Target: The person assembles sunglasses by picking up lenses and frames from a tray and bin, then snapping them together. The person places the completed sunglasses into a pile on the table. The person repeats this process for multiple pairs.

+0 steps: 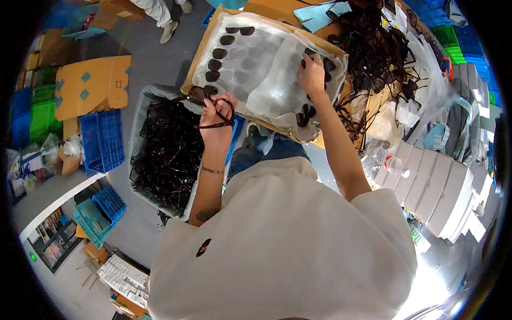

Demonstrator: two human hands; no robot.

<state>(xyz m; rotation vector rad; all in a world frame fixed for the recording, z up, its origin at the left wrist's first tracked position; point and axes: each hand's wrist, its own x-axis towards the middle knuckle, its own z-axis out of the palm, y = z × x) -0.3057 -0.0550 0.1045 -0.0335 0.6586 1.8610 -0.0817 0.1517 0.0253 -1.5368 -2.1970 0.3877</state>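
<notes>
My left hand (215,118) is closed round a pair of dark brown sunglasses (196,95), held over the near left corner of a shallow cardboard box (188,80). Their arms loop about my fingers. Inside the box, white translucent sheets (277,74) cover rows of lenses that show faintly through. Several bare dark lenses (214,64) line the left side, and more lie along the right side, such as a group (305,115) at the near right. My right hand (312,74) reaches into that right side, its fingertips pinched on a dark lens (308,54).
A grey bin (140,106) heaped with dark glasses frames (165,149) stands left of the box. More frames (373,48) lie piled at the right, near a plastic bottle (392,162) and grey cartons (426,178). Another person's legs (160,13) show at the far left.
</notes>
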